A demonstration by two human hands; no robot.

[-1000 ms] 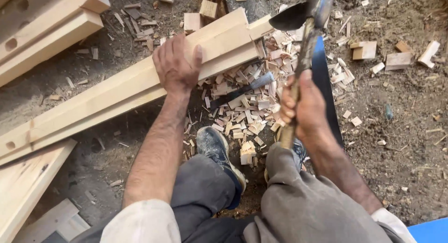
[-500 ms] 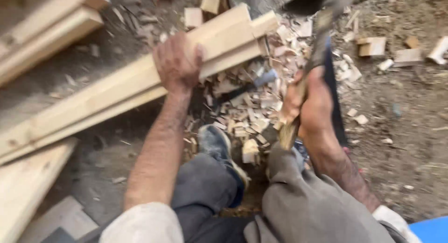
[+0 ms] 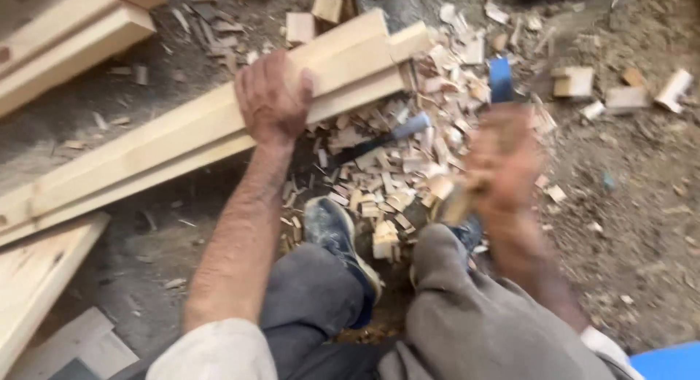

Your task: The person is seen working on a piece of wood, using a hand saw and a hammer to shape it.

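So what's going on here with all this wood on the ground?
A person crouched on the dirt is working a long pale wooden beam. Their left hand grips it near its far end, holding it down. The right hand, blurred with motion, is closed on a wooden tool handle; the tool's head is too smeared to make out. A heap of wood chips lies between beam and feet.

An outdoor woodworking spot, probably a rough carpentry yard: bare dirt ground (image 3: 634, 227), long pale timber beams (image 3: 182, 143), offcut blocks (image 3: 576, 81) and a thick scatter of wood chips (image 3: 401, 176).
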